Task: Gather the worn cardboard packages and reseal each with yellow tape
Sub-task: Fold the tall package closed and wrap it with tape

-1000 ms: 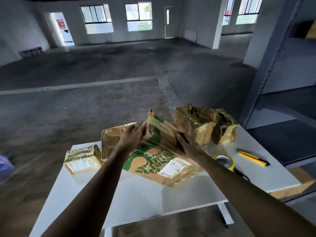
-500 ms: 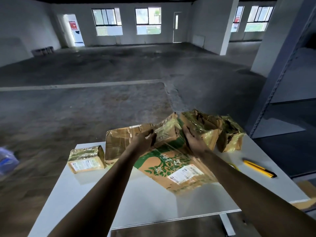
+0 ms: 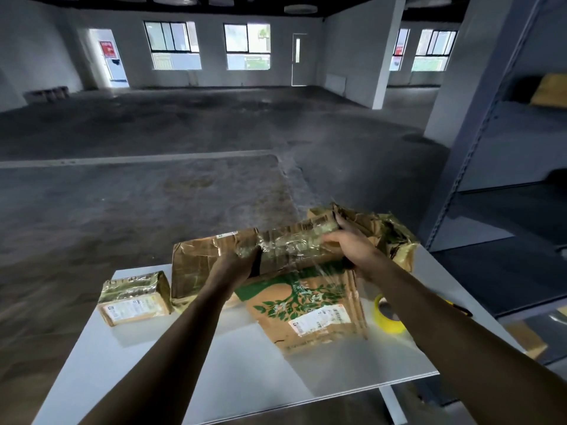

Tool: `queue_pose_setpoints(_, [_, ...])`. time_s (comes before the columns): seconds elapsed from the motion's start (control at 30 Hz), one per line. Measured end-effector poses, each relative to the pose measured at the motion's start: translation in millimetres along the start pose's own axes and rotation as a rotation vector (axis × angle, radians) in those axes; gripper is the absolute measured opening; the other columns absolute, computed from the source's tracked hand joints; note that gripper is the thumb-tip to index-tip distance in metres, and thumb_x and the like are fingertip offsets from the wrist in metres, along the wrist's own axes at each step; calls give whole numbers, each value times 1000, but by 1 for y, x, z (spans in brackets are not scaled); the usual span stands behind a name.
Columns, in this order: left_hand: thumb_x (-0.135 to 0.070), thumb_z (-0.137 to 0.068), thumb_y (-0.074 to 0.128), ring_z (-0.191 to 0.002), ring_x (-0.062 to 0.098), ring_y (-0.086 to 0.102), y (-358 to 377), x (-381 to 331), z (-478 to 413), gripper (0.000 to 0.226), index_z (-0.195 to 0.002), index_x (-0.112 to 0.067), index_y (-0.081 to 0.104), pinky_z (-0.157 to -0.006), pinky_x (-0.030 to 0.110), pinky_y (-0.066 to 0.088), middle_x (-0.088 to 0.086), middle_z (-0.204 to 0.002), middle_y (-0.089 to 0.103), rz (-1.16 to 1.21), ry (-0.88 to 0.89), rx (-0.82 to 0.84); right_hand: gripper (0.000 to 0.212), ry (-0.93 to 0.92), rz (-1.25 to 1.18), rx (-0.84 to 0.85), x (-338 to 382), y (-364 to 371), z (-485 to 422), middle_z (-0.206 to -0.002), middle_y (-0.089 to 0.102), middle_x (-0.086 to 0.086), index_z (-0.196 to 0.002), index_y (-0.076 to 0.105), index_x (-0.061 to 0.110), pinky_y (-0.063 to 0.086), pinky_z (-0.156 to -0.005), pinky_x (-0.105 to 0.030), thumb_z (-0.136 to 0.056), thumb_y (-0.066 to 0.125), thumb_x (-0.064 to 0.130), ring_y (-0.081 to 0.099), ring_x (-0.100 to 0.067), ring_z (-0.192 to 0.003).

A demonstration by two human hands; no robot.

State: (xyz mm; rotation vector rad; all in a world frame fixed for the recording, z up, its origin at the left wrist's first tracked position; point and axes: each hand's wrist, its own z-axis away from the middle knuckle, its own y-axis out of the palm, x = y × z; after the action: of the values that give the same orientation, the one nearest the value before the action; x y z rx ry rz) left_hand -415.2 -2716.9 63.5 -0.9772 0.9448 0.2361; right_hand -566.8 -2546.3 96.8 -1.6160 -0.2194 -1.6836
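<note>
Gathering looks done. Left hand (image 3: 237, 265), right hand (image 3: 348, 248) grip flap of green-printed box (image 3: 306, 305) on counter (image 3: 184, 363) (closing it, likely). Tape roll (image 3: 388, 317) untouched; sealing ahead.

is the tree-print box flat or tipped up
Tipped up: left hand and right hand hold the far end of the tree-print box raised; its near edge rests on the table.

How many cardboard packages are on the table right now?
5: small one far left; brown one beside it; green-printed one gripped by left hand and right hand; two crumpled ones back right, partly hidden.
</note>
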Motion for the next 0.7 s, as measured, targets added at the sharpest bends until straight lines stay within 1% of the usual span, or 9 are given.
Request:
queue_pose_setpoints(0.03, [-47,-100,50,-96,36,62,-2,1,-4,44,-109,-5,59,-83,39,49,22,-98,66,-91,31,-22,73,44,30,-5,0,0,-1,-150,43,-3,-156,27,24,46,-87,-24,-94,64,19,56,-18,-120])
queue_pose_setpoints(0.1, [-50,-101,43,-109,41,61,-5,1,-5,62,-126,5,54,-88,42,48,29,-119,63,-228,67,-87,76,104,73,21,-8,7,-2,-147,47,-12,-157,23,17,50,-97,-34,-94,66,22,56,-26,-124])
queue_pose_setpoints(0.17, [-61,-94,49,-115,40,59,0,5,-4,81,-136,8,39,-87,37,48,28,-128,59,-194,40,-95,105,69,189,20,-17,23,-1,-150,43,-16,-158,8,17,50,-99,-37,-83,73,53,55,-31,-126])
queue_pose_setpoints(0.27, [-88,-61,59,-115,36,60,13,3,5,140,-147,9,7,-89,41,55,26,-134,54,-121,28,-35,157,44,474,-122,-28,42,-13,-145,46,-25,-155,-6,10,51,-99,-46,-41,44,106,54,-40,-124])
queue_pose_setpoints(0.33, [-90,-54,59,-107,33,64,19,5,3,146,-146,10,5,-83,41,59,24,-126,60,-139,43,-69,163,45,585,-174,-35,48,-24,-134,54,-27,-153,-5,4,54,-93,-50,-35,30,111,59,-40,-117])
queue_pose_setpoints(0.4, [-80,-67,63,-100,30,66,21,7,0,131,-146,11,10,-77,38,59,22,-118,63,-170,49,-108,144,22,575,-193,-33,49,-20,-127,59,-26,-152,-1,0,56,-89,-48,-57,45,99,62,-38,-111])
queue_pose_setpoints(0.5, [-53,-91,62,-97,33,63,19,9,-5,82,-135,10,32,-69,33,45,21,-109,64,-142,60,-158,90,-4,502,-231,-32,45,-15,-122,61,-23,-148,17,2,57,-82,-41,-91,59,57,64,-36,-105])
queue_pose_setpoints(0.6, [-40,-101,51,-109,40,60,14,9,-8,52,-122,6,45,-71,34,37,28,-119,62,-158,77,-184,60,-33,487,-278,-34,40,-16,-129,58,-23,-147,29,5,54,-84,-40,-102,49,38,61,-37,-111])
queue_pose_setpoints(0.7, [-41,-103,45,-108,42,60,12,12,-14,50,-118,6,53,-73,35,38,29,-118,63,-170,86,-193,40,-44,426,-319,-35,33,-19,-121,62,-19,-139,46,7,50,-81,-36,-104,45,27,61,-33,-107])
